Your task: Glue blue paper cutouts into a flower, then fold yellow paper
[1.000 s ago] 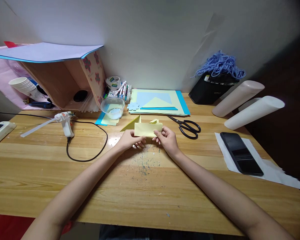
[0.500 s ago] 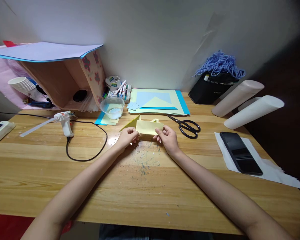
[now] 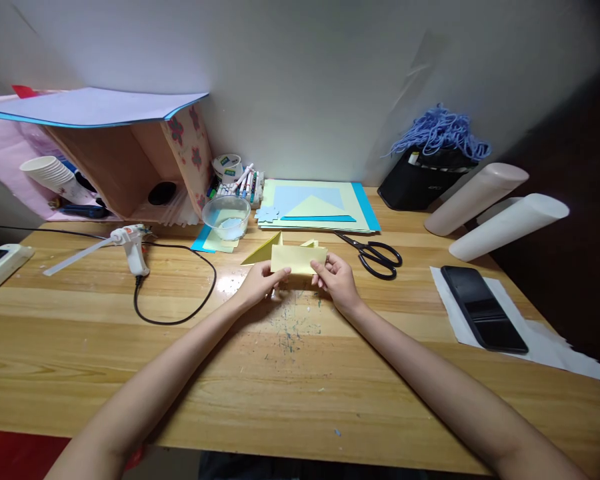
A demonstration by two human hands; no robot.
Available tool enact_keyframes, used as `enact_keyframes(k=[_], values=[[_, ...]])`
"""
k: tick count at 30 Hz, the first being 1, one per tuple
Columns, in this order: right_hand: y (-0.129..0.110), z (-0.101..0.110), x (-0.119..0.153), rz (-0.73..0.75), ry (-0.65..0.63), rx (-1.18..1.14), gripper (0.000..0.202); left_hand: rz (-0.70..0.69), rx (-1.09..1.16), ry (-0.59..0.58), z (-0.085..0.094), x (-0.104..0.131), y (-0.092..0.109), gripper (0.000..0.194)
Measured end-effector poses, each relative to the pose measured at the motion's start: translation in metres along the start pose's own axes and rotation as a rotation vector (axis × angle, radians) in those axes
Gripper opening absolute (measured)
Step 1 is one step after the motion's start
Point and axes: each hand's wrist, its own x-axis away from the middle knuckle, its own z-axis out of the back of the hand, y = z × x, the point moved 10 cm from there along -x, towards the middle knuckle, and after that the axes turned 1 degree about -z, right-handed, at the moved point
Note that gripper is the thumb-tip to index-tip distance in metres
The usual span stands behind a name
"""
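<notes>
A pale yellow rectangle of paper (image 3: 299, 259) is held up between my two hands, just above the table. My left hand (image 3: 263, 283) pinches its lower left corner, the thumb lying across the front. At the right edge my right hand (image 3: 336, 277) grips it, thumb in front and fingers behind. Directly behind stands a folded yellow paper piece (image 3: 266, 251) with a slanted triangular side; the held paper hides part of it. Black-handled scissors (image 3: 377, 257) lie to the right of my right hand.
A white glue gun (image 3: 134, 250) with a looped black cord stands at left. Behind are a clear plastic bowl (image 3: 226, 217), markers (image 3: 245, 181), and stacked coloured sheets (image 3: 365, 203). A phone (image 3: 483, 308) lies on white paper at right, near two white cylinders (image 3: 510, 227). A cardboard box (image 3: 187, 157) stands back left.
My left thumb has slid right along the lower front of the yellow paper. My right hand keeps its grip, and the view has shifted slightly.
</notes>
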Motion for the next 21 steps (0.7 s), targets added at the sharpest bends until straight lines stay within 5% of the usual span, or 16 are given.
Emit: enact_keyframes(k=[7,14,21], values=[[0.003,-0.012,0.004,-0.038,-0.092,-0.077,0.027,-0.024,0.028,-0.085,-0.014,0.002,-0.009,0.04],[0.007,-0.038,0.014,-0.046,-0.32,0.058,0.023,-0.102,0.008,-0.175,-0.029,0.01,0.001,0.041],[0.007,-0.037,0.014,-0.029,-0.319,0.076,0.025,-0.117,-0.108,-0.229,-0.034,0.012,0.003,0.044]])
